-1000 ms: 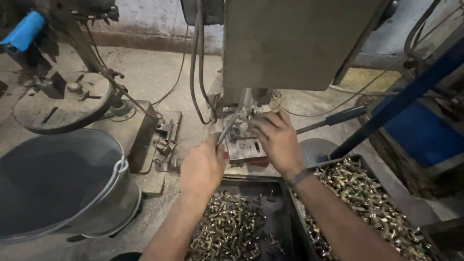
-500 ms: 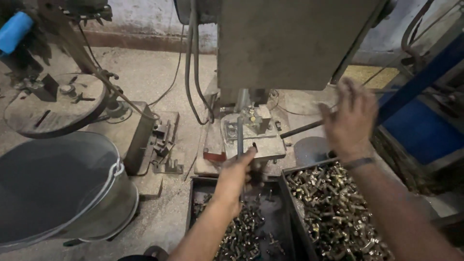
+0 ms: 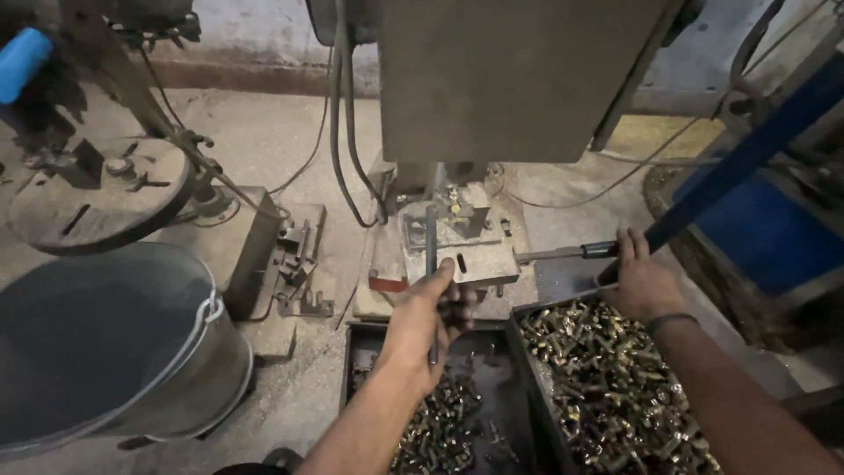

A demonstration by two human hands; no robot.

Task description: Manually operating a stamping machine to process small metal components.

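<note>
left hand [image 3: 422, 330] fingers closed around thin rod [image 3: 431, 255]; right hand [image 3: 642, 281] fingers grip lever handle [image 3: 598, 250].

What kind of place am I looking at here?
Likely a small metalworking shop: a bench drill press, trays of small brass parts, a metal bucket on the dusty concrete floor.

- The single head camera is looking steeply down and forward from above the person's forearms, facing the grey machine housing [image 3: 519, 79].
- It is sitting close: the left hand [image 3: 422, 325] and right hand [image 3: 642, 281] are filling the lower middle.
- The bucket [image 3: 105, 343] is cropping at the left edge; the right side is probably too dim to judge.
</note>
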